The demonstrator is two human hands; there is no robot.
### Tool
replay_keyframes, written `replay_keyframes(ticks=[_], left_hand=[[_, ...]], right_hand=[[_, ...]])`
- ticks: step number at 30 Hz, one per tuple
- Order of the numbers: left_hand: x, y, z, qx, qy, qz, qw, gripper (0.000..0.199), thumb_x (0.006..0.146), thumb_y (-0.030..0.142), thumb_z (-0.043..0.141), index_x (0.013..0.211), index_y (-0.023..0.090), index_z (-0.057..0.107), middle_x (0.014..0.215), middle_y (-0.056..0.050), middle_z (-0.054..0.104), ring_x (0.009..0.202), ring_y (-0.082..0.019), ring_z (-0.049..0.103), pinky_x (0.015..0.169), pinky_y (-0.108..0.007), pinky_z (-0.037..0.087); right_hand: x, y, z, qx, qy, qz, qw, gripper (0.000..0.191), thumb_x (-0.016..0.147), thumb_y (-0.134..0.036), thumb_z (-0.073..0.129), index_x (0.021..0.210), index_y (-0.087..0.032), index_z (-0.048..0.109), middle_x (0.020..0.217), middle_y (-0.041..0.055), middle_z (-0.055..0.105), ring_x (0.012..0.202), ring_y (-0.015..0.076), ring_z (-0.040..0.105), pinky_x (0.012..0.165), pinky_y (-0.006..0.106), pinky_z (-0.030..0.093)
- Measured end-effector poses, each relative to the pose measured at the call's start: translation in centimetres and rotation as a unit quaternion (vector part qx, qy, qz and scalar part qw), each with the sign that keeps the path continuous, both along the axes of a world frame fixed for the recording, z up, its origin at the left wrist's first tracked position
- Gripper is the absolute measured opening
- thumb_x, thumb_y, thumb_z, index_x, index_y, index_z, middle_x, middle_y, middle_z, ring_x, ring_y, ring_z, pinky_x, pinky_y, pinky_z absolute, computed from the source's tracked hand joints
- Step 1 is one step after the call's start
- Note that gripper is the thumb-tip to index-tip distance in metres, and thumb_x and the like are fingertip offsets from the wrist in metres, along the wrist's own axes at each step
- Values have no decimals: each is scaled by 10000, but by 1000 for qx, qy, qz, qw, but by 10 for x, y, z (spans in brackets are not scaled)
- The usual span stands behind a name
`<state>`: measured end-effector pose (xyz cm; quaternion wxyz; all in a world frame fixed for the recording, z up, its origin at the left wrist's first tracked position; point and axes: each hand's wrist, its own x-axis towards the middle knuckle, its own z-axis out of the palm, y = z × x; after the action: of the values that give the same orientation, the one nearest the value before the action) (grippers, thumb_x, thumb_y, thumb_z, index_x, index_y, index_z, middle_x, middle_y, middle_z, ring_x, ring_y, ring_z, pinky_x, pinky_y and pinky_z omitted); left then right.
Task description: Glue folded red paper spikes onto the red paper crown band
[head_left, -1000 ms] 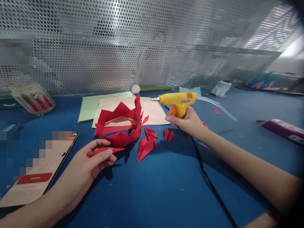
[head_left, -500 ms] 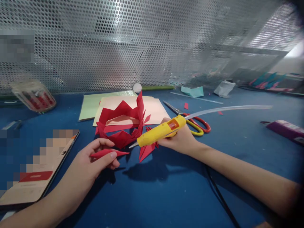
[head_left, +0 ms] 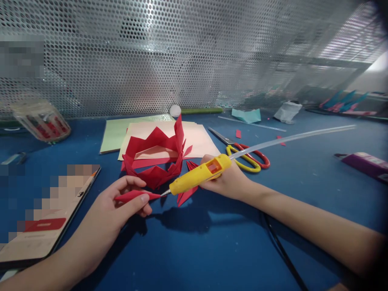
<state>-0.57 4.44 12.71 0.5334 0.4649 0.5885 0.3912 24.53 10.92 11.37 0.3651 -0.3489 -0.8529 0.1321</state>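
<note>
Between the thumb and fingers of my left hand (head_left: 121, 206) is a pointed piece of folded red paper (head_left: 130, 196), its tip facing right. My right hand (head_left: 224, 180) grips a yellow hot glue gun (head_left: 194, 176) with a long clear glue stick (head_left: 291, 137) trailing from its back. The gun's metal nozzle is at the tip of the folded paper and seems to touch it. Just behind my hands stands a red paper crown (head_left: 154, 176) with folded points. More folded red pieces (head_left: 187, 196) lie under the gun, partly hidden by it.
Pale paper sheets (head_left: 200, 139) and a green pad (head_left: 110, 135) lie behind the crown. Scissors (head_left: 242, 157) rest at the right, near a purple object (head_left: 366, 163). A phone (head_left: 57, 226) is at the left, a jar (head_left: 42, 121) farther back. A black cord (head_left: 281, 250) runs frontward.
The glue gun has moved left and slightly down, bringing its nozzle to the red paper's tip. The back end of its glue stick has swung up. My left hand has stayed in place.
</note>
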Motion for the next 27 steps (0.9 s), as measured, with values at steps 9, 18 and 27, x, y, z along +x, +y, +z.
replay_keyframes(ticks=[9,18,27], left_hand=[[2,-1,4,0,5,-2,1000,325,711,410,684,942,243,527,595,46,660,631,-112,585,614,-203,417],[2,1,3,-6,8,6,1000,374,675,414,705,947,235,521,584,49,650,629,-120,578,607,-214,410],[-1,-1,3,-11,13,14,1000,380,668,420,712,947,242,526,596,46,657,644,-124,597,591,-211,394]], right_hand=[[2,0,-1,13,-18,-10,1000,120,730,-198,594,722,-208,474,586,-44,549,495,102,511,467,204,377],[2,1,-2,9,-5,1,1000,120,742,-208,596,735,-205,476,597,-41,561,496,95,521,471,194,392],[2,2,-2,39,-9,-6,999,148,721,-184,610,717,-200,463,565,-57,519,463,76,477,445,176,363]])
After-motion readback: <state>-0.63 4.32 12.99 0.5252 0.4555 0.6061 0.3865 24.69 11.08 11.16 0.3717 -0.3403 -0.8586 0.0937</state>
